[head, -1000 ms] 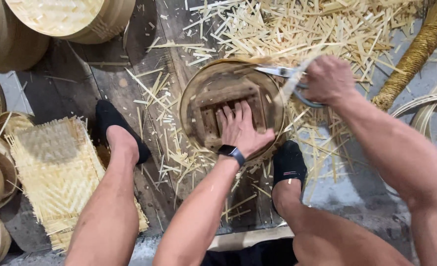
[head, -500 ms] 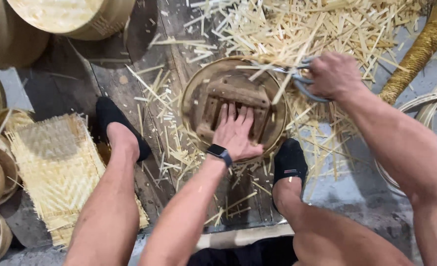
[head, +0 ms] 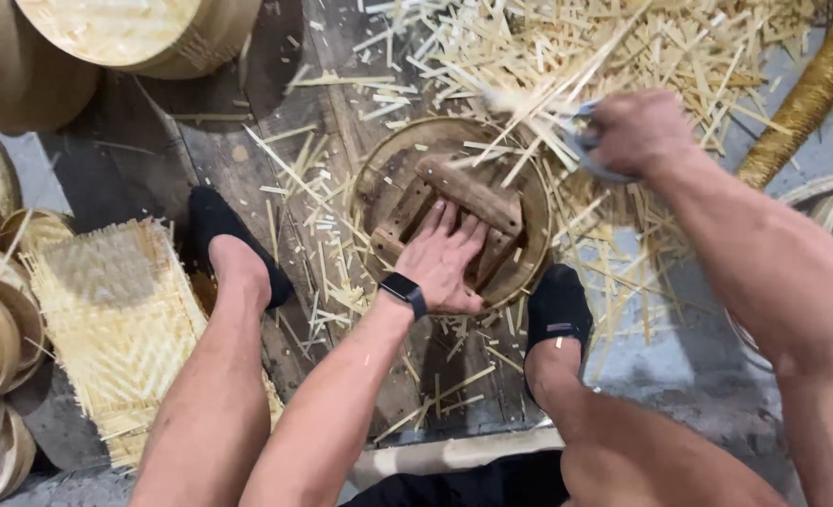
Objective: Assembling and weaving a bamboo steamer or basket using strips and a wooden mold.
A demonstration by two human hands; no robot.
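Left hand [head: 447,258] lies spread flat on the round bamboo frame [head: 454,211]; bamboo offcuts [head: 567,56] litter around (right hand [head: 634,131] fisted on scissors [head: 586,150]).

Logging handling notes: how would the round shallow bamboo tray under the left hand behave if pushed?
The round bamboo tray looks stiff, given the wooden crossbars inside. Lying flat, it would probably slide rather than roll. The left hand pressing it suggests it shifts easily.

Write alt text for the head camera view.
A seated person's left hand presses flat on wooden slats in a round bamboo frame on the floor, while the right hand grips scissors amid scattered bamboo strips.
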